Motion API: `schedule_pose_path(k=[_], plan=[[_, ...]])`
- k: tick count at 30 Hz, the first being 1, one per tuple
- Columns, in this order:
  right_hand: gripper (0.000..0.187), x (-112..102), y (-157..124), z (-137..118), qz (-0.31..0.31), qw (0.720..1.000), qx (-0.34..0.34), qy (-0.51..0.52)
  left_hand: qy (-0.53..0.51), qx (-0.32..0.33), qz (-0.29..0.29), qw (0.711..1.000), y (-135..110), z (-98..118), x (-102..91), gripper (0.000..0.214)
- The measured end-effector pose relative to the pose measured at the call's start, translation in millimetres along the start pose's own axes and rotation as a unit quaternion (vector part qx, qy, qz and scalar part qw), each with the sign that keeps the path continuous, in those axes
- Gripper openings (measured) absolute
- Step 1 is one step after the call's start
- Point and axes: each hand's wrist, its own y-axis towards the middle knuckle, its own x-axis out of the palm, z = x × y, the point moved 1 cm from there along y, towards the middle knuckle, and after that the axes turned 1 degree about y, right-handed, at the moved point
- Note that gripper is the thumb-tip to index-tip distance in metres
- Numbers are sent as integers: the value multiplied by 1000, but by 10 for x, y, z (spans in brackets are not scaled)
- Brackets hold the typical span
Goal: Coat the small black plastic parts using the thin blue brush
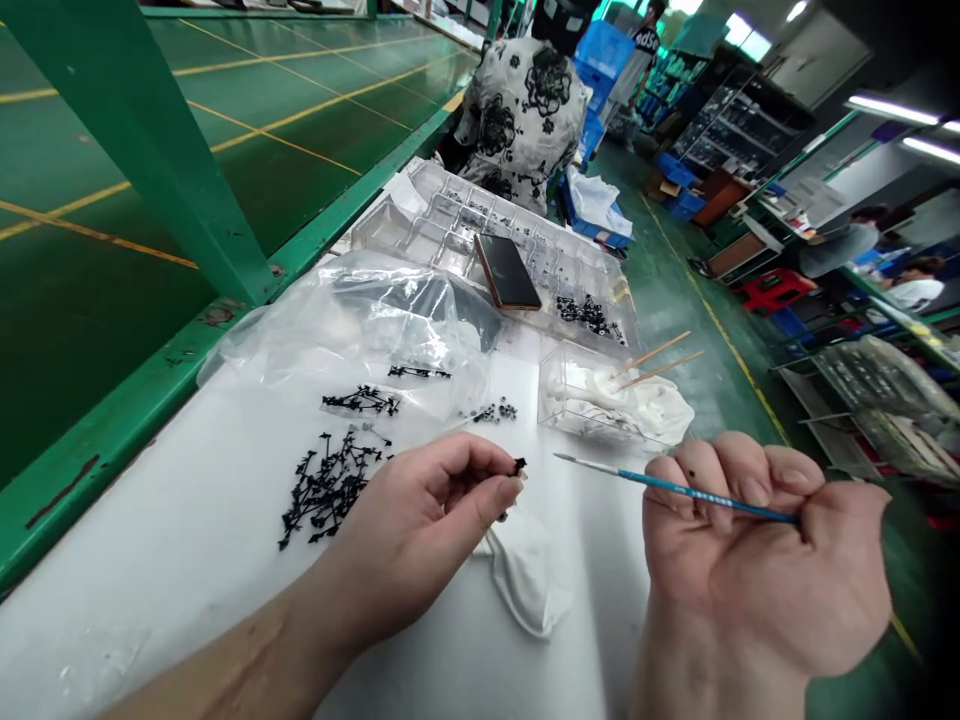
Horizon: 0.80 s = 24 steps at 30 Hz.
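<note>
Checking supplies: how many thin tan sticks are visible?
2: an upper stick and a lower stick, both slanting over the white cloth at the clear box. The cloth may hide others.

Your thin brush w/ glossy blue handle & pale print [679, 488] lies across the fingers of your R hand [757, 560], palm up; its butt end is at the thumb base. It slants slightly, tip far-left, butt near-right; silvery ferrule, fine pale tip tapering to a pt. You've a tiny black part [520, 466] pinched btwn thumb & index of your L hand [420, 530], mostly hidden, just L of the brush tip, not touching it.
</note>
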Motion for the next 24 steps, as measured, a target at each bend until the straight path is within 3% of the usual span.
schedule_pose_path(k=[6, 13, 24], plan=[[49, -44, -103, 85, -31, 999, -6, 9, -78, -65, -17, 995, 4, -72, 46, 21], [50, -52, -95, 133, -32, 999, -15, -2, -26, -17, -12, 999, -31, -89, 55, 19], [49, -48, -83, 158, -64, 997, -10, -29, -29, -13, -14, 999, -29, -43, 58, 18]])
